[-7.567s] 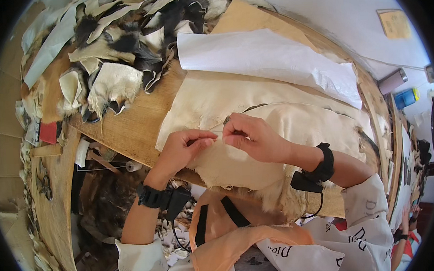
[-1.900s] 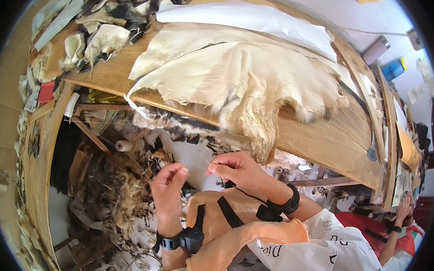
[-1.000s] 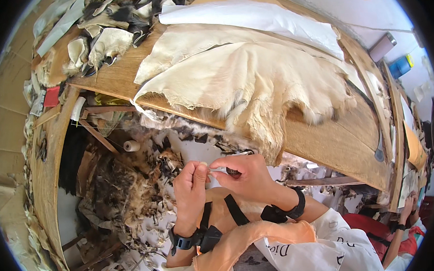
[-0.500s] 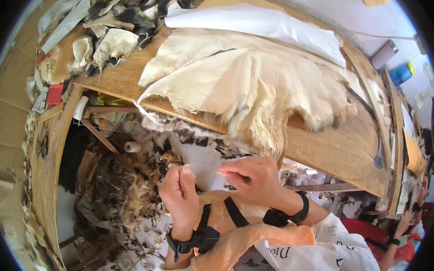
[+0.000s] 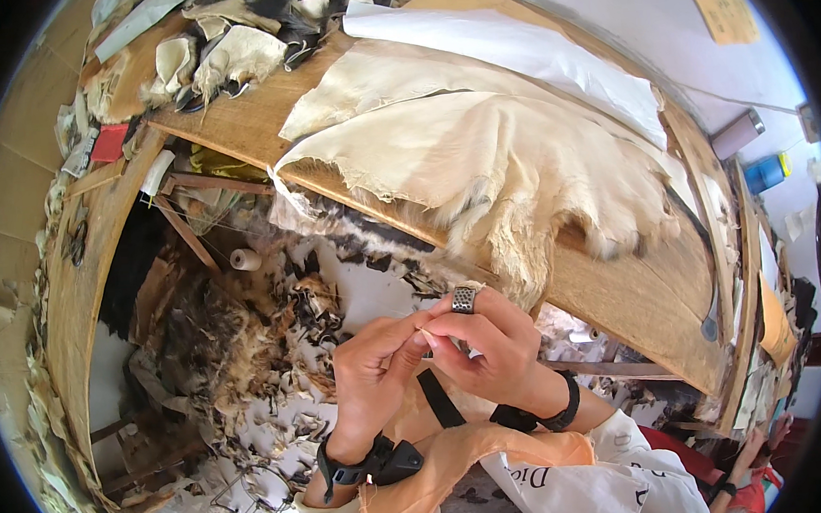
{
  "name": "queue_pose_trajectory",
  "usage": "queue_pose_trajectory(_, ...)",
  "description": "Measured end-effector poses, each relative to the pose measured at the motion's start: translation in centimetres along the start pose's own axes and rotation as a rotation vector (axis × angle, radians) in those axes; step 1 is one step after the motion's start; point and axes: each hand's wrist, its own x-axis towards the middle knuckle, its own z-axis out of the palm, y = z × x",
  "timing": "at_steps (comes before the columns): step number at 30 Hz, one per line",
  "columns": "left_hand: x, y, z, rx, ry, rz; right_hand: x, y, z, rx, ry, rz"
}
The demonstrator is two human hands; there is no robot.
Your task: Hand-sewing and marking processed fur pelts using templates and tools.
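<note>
My left hand (image 5: 376, 365) and my right hand (image 5: 496, 340) meet in front of my body, just short of the table's near edge. Thumbs and forefingers of both are pinched together at the tips, around a thin thread whose pale end (image 5: 425, 331) barely shows. Anything else between the fingertips is too small to make out. A dimpled metal thimble ring (image 5: 464, 299) sits on a finger of my right hand. Beyond my hands a cream hide (image 5: 479, 151) with a furry edge lies across the table and hangs over its front.
The wooden table (image 5: 631, 296) carries a rolled white sheet (image 5: 511, 47) behind the hide and hide scraps (image 5: 242, 61) at the far left. Below stand a thread cone (image 5: 244, 260) and heaps of fur scraps (image 5: 220, 350). Another person's hand (image 5: 748, 452) shows at the lower right.
My hands were apart with a thin thread stretched between them; now their fingertips touch. The right hand has turned, bringing the thimble ring into sight. The view has shifted slightly.
</note>
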Motion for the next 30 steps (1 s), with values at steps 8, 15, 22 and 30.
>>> queue_pose_trajectory(8,-0.3,0.0,-0.3,0.022,-0.013,0.021,-0.2,-0.3,0.1,-0.023,0.015,-0.068)
queue_pose_trajectory(15,-0.6,-0.4,-0.3,-0.008,-0.004,0.051,-0.2,-0.4,-0.1,-0.012,-0.013,-0.084)
queue_pose_trajectory(22,-0.7,-0.3,-0.3,-0.004,0.002,0.070,-0.1,-1.1,-0.7,-0.016,-0.037,-0.065)
queue_pose_trajectory(30,-0.8,-0.3,-0.2,-0.016,-0.009,0.057,-0.4,-0.6,-0.6,0.006,-0.012,-0.103)
